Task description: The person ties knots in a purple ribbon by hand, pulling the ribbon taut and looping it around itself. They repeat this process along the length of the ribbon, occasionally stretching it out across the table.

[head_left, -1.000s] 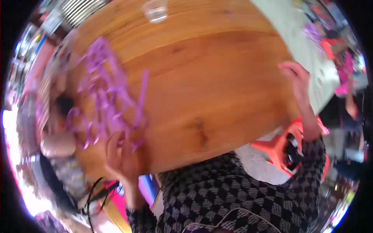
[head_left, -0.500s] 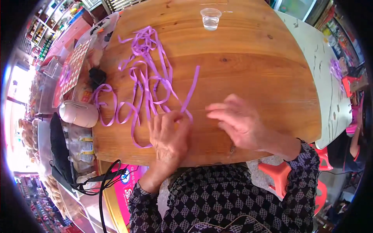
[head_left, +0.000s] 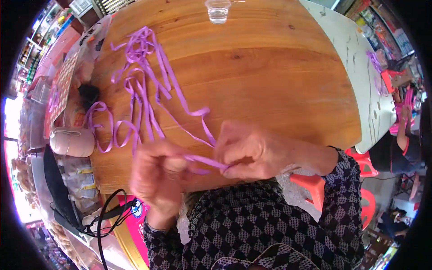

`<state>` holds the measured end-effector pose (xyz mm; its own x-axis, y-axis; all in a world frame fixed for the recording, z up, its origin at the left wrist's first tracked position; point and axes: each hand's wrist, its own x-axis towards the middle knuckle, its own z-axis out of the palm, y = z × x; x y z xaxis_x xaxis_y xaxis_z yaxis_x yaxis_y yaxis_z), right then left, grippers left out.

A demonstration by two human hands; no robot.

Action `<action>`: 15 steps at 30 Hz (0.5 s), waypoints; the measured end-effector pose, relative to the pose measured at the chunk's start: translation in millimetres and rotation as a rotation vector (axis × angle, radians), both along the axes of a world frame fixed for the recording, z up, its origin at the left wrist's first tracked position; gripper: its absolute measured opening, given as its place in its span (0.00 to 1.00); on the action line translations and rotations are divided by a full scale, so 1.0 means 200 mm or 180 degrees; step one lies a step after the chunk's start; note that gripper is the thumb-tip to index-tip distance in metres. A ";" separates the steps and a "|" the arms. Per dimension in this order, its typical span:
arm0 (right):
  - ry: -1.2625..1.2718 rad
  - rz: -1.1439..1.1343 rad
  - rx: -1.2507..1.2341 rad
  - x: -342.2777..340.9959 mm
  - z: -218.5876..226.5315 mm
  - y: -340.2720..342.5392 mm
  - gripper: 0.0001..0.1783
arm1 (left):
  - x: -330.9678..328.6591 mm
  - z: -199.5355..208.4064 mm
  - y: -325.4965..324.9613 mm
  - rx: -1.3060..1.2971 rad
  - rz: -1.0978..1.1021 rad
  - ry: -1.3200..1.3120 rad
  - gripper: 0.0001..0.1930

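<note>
A purple ribbon [head_left: 204, 160] stretches between my two hands above the near edge of the wooden table. My left hand [head_left: 157, 175], smeared by motion, is closed around one part of it, and a short piece sticks out beside the fingers. With fingertips pressed together, my right hand [head_left: 254, 153] pinches the ribbon. A strand runs from the right hand up and leftward to a loose heap of purple ribbon [head_left: 143, 47]. More loops [head_left: 104, 127] lie spread along the table's left side.
On the wooden table [head_left: 279, 81], a clear plastic cup [head_left: 218, 14] with liquid stands at the far edge. A pink cylindrical object [head_left: 72, 142] and a black bundle [head_left: 88, 94] sit at the left. Black cables [head_left: 102, 225] hang at lower left. Red stools [head_left: 310, 189] stand at right.
My right hand has moved left and taken hold of the ribbon. My left hand has shifted left and nearer to me; the ribbon is lifted off the table between them.
</note>
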<state>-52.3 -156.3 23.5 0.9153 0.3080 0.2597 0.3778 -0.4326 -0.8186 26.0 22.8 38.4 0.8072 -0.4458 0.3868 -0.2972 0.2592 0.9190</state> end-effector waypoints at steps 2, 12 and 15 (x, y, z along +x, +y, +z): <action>-0.0122 -0.0129 0.0384 -0.03 -0.03 -0.09 0.04 | 0.08 0.02 0.01 -0.0084 0.0502 0.0054 0.05; 0.0783 -0.1796 0.0510 -0.29 -0.06 -0.43 0.07 | 0.48 -0.16 0.22 0.0657 0.1707 -0.0980 0.02; 0.0813 -0.2126 0.0778 -0.35 -0.08 -0.49 0.05 | 0.77 -0.23 0.38 0.0921 0.1769 -0.0920 0.02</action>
